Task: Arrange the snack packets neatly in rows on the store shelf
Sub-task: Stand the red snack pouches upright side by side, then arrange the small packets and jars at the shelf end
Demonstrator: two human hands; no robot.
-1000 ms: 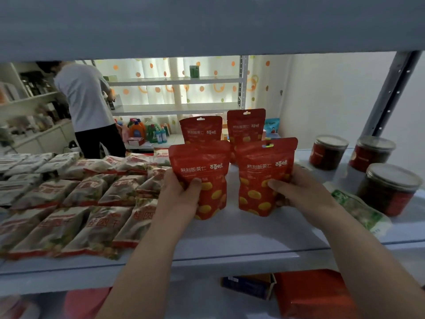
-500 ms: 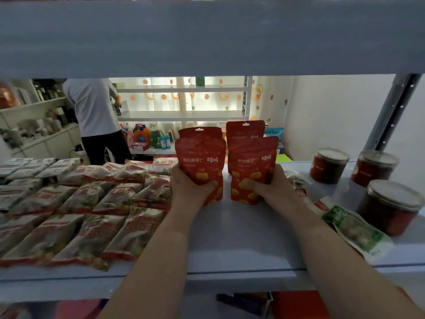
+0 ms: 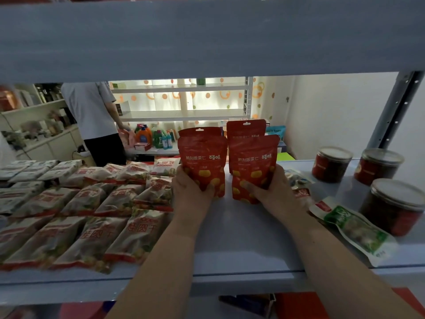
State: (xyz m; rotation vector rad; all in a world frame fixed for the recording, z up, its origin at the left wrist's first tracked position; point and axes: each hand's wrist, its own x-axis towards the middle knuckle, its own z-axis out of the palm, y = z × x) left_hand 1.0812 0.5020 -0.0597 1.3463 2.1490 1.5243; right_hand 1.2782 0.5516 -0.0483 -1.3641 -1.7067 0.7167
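Note:
Two red snack pouches stand upright side by side in the middle of the grey shelf (image 3: 241, 245). My left hand (image 3: 190, 192) grips the lower part of the left pouch (image 3: 203, 157). My right hand (image 3: 271, 189) grips the lower part of the right pouch (image 3: 253, 157). Directly behind them stand two more red pouches, one at back left (image 3: 200, 131) and one at back right (image 3: 246, 128), mostly hidden. Rows of flat white-and-red snack packets (image 3: 92, 203) cover the shelf to the left.
Three lidded jars (image 3: 391, 203) stand at the right end of the shelf. A green packet (image 3: 354, 229) and small loose packets (image 3: 299, 180) lie beside my right forearm. The upper shelf board (image 3: 207, 35) hangs low overhead. A person (image 3: 96, 120) stands in the background at left.
Both hands have carried the front pouches deeper into the shelf and set them close in front of the back pair. The camera has tilted, so the upper shelf board fills more of the view.

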